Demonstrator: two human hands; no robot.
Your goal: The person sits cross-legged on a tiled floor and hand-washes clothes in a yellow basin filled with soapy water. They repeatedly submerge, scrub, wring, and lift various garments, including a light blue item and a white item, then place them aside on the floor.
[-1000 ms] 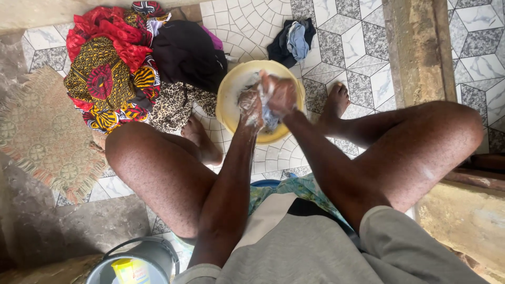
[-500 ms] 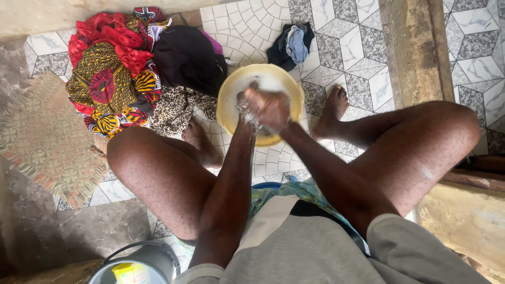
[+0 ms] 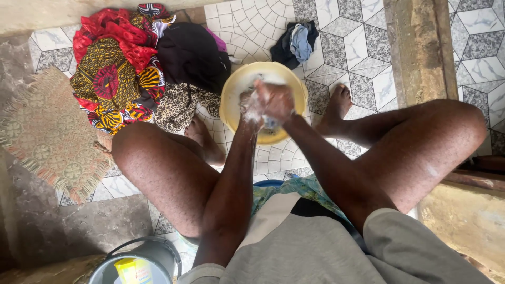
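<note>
Soapy cloth [image 3: 270, 122], a small pale bluish piece, is bunched up between both hands right over the middle of the yellow basin [image 3: 231, 100], leaning a bit toward the basin's near rim. Only a bit of it pokes out below the knuckles, so I can't really tell its long axis; it's just a wad. The left hand [image 3: 251, 107] is on the left side of it, covered in white suds, fingers clenched into the fabric. The right hand [image 3: 274, 100] sits on top and slightly to the right, fingers curled down over the same wad, so the two hands are touching each other with the cloth squeezed between them. Neither one is really nearer, both have it. Sudsy water shows in the far part of the basin, beyond the hands. The basin sits on the patterned tile floor [image 3: 363, 47] between the person's bare feet. Just beside its left rim, and touching it as far as I can see, is a heap of laundry [image 3: 126, 73] in red and yellow prints, leopard spots and black. A little dark and blue bundle [image 3: 294, 42] lies on the floor past the far rim, apart from it. Down at the near left edge there's a grey bucket [image 3: 147, 260].
</note>
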